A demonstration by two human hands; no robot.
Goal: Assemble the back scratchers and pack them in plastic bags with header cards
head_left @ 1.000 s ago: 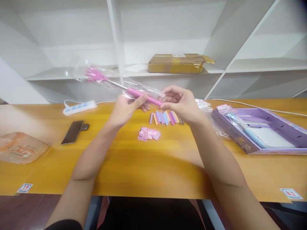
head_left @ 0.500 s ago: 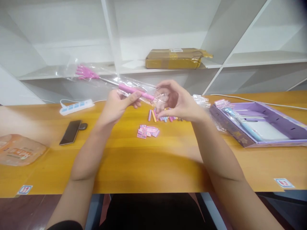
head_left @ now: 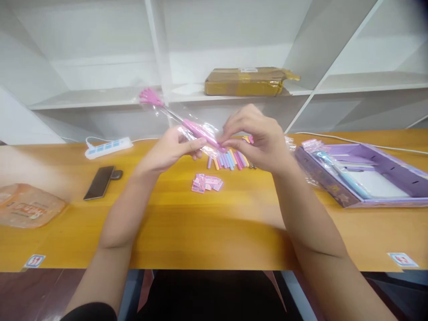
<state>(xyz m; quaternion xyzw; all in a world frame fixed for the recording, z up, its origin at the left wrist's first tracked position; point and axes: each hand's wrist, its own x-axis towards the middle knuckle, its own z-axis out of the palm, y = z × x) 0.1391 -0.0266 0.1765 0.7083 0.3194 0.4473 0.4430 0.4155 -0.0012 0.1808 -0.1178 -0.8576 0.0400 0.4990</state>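
A pink back scratcher (head_left: 197, 129) with a small hand-shaped head and a thin metal rod lies tilted in a clear plastic bag (head_left: 209, 150), above the table. My left hand (head_left: 172, 149) is closed round its handle from below, thumb on top. With thumb and fingertips my right hand (head_left: 256, 138) pinches the handle's lower end; whether bag film is also between those fingers I cannot tell. Beneath the hands lie several pastel sticks (head_left: 230, 160), partly covered by the bag and fingers. Nearer me is a small pile of pink printed cards (head_left: 206, 183).
To the right stands a purple tray (head_left: 354, 201) with packaged items. On the left are a power strip (head_left: 109, 148), a phone (head_left: 99, 183) and an orange plastic package (head_left: 30, 206). A taped cardboard box (head_left: 244, 82) rests on the shelf behind the table.
The back scratcher has shifted right and tilted more steeply. My right hand, earlier curved open around the bag's end, has closed to a pinch at the handle's tip.
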